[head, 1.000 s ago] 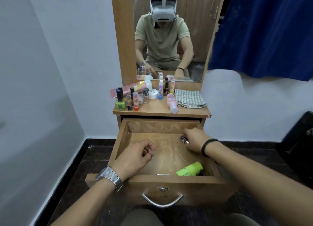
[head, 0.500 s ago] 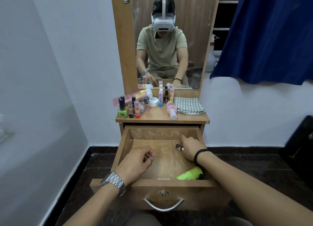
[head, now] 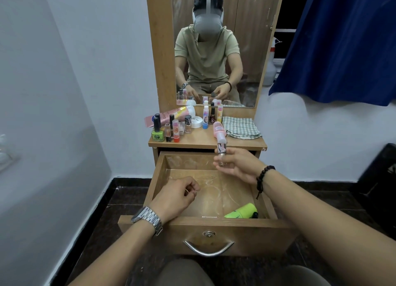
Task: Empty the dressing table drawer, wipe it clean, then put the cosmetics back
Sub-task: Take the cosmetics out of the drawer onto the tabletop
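Note:
The wooden drawer (head: 157, 178) stands pulled out below the dressing table top (head: 199, 141). My right hand (head: 240, 164) is raised over the drawer's back right and holds a small clear bottle with a dark cap (head: 221, 151) upright, just under the table's front edge. My left hand (head: 175, 196) hovers over the drawer's left front with fingers curled; something thin may be pinched in them. A lime green tube (head: 242, 211) lies in the drawer's front right corner. Several cosmetics stand on the table top, among them a green nail polish (head: 158, 131) and a lying pink bottle (head: 219, 131).
A checked cloth (head: 240, 127) lies folded on the table's right side. A mirror (head: 214, 49) rises behind the table. White walls close in left and right, a blue curtain (head: 342, 39) hangs at the right, and a dark object (head: 381, 182) stands on the floor at right.
My right hand has lifted the small bottle from the drawer's back right up towards the table's front edge. My left hand has stayed nearly still.

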